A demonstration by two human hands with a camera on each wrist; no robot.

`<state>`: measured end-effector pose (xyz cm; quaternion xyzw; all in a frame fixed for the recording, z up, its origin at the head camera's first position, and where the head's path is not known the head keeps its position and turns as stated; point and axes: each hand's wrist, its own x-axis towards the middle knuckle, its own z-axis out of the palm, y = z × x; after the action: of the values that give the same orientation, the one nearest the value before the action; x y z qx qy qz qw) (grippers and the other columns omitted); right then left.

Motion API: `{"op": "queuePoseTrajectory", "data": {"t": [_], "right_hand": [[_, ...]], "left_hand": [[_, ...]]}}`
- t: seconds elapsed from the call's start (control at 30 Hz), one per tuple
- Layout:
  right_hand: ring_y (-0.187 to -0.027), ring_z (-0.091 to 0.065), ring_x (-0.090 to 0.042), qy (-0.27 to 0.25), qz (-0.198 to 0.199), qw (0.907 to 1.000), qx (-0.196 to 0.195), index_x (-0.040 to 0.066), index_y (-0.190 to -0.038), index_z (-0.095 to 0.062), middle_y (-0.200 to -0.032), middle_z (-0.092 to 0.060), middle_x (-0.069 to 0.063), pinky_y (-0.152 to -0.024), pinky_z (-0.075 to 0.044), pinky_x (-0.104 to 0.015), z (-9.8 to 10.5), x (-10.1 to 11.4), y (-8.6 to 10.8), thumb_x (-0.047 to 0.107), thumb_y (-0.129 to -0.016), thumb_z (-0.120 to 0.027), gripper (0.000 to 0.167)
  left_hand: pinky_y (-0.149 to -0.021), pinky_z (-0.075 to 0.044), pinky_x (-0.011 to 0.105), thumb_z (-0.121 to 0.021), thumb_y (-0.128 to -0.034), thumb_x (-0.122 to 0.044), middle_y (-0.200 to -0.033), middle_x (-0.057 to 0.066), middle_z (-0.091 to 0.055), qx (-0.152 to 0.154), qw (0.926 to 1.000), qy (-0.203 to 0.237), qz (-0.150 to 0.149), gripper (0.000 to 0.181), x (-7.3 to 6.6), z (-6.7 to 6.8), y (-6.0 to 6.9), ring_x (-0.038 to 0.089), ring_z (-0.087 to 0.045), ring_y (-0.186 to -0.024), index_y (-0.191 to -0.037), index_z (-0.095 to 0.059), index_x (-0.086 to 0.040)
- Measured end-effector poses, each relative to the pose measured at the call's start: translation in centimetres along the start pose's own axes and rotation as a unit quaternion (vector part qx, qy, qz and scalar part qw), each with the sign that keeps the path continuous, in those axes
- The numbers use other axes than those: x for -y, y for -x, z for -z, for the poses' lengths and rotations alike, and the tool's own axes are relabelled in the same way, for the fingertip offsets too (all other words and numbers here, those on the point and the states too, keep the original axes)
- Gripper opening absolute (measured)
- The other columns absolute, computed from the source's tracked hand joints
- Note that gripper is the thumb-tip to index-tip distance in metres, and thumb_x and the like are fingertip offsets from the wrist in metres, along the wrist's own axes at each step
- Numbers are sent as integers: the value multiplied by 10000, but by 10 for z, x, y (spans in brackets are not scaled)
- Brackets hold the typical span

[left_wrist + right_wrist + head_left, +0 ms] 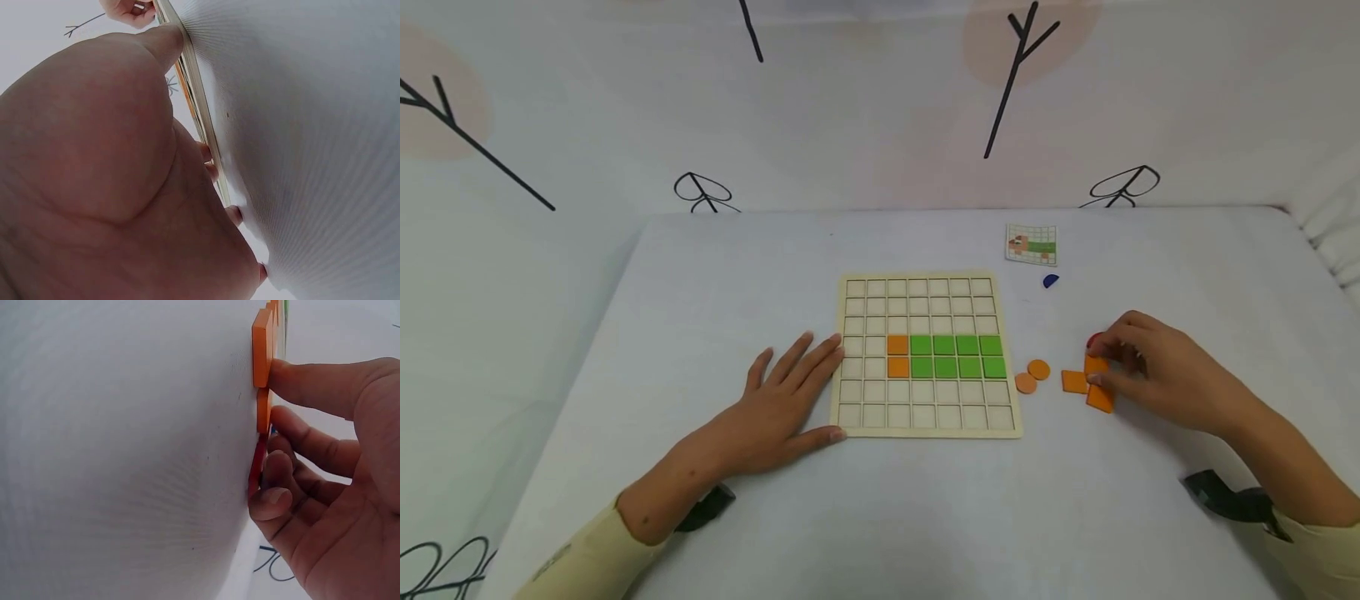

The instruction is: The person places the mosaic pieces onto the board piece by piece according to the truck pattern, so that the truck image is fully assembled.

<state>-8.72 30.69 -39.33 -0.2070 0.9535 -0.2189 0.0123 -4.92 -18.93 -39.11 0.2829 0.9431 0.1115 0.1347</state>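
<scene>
A cream grid board [925,423] lies on the table, with green square tiles [956,357] in two rows and two orange square tiles beside them. My left hand [778,408] rests flat with fingers spread, fingertips and thumb touching the board's left edge; the left wrist view shows the palm [94,137] close up. To the board's right, my right hand [1165,375] pinches an orange square tile [1096,364] between thumb and forefinger, low at the tabletop. Two more orange squares [1074,382] lie against it. A red piece [257,465] sits under the other curled fingers, partly hidden.
Two orange discs [1038,370] lie by the board's right edge. Farther back are a dark blue half-round piece [1050,281] and a small picture card [1031,245] showing a grid pattern. A white cloth with line drawings [880,125] hangs behind the table.
</scene>
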Motion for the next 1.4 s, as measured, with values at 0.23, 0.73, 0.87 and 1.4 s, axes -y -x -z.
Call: {"op": "queuePoseTrajectory", "data": {"t": [0.23, 0.73, 0.87, 1.4], "right_hand": [[-796, -540, -73, -238, -207, 9995, 38, 165, -917, -655, -944, -656, 66, -660, -462, -181, 1, 4, 0, 42, -795, -932, 327], [-799, -514, -172, -250, -635, 9965, 484, 100, -970, -645, -940, -627, -5, -630, -464, -237, 7, 7, -4, 40, -815, -898, 303], [-765, -537, -128, -321, -638, 9964, 460, 145, -928, -636, -904, -655, 31, -625, -471, -237, 9, 8, -5, 73, -835, -902, 291], [-829, -620, -142, -1261, 292, 9915, 120, 133, -1052, -702, -950, -691, 36, -732, -528, -223, 5, 82, -65, 63, -960, -785, 142]], "left_hand": [[-1221, -53, 727, -615, -1004, -645, -1798, -42, -16, 9, 10000, 49, -9, 999, -1, 2, 0, 323, 30, -1651, -1728, -97, -191], [-1222, -55, 726, -586, -1012, -661, -1798, -47, -9, -13, 10000, 29, -35, 988, 1, 1, 0, 312, 39, -1652, -1729, -87, -201], [-1222, -56, 725, -583, -1014, -662, -1798, -46, -11, -44, 10000, 47, -54, 986, 1, 1, 0, 308, 42, -1652, -1728, -90, -196], [-1226, -70, 721, -595, -1007, -663, -1798, -40, -27, -61, 10000, 18, -27, 991, -1, 2, 0, 315, 25, -1652, -1728, -104, -192]]}}
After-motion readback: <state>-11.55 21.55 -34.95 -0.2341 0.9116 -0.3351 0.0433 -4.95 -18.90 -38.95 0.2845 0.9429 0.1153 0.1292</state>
